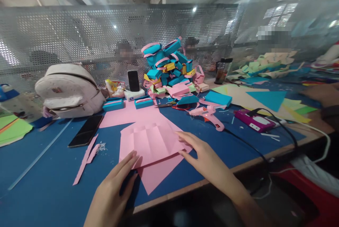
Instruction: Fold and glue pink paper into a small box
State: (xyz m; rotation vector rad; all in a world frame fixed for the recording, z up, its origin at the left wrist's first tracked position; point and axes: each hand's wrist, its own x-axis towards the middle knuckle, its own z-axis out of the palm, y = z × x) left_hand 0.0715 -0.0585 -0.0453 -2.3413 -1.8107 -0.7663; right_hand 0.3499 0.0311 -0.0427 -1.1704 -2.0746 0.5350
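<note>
A creased pink paper sheet (150, 138) with several parallel fold lines lies in front of me, its near edge slightly raised. My left hand (113, 181) has its fingertips on the sheet's lower left corner, with the thumb just below the edge. At the right end, my right hand (203, 156) holds the sheet between fingers and thumb. Beneath it are more flat pink sheets (150, 179), one corner pointing toward me. To the right lies a pink hot glue gun (209, 114). Pink paper strips (85, 160) rest on the blue tabletop to the left.
Blue-and-pink paper boxes (169, 68) are piled at the back against a perforated metal screen (87, 29). A white backpack (70, 91), a black phone (86, 131) and a purple device (254, 121) with cables stand around. Scissors (166, 105) lie behind the sheets.
</note>
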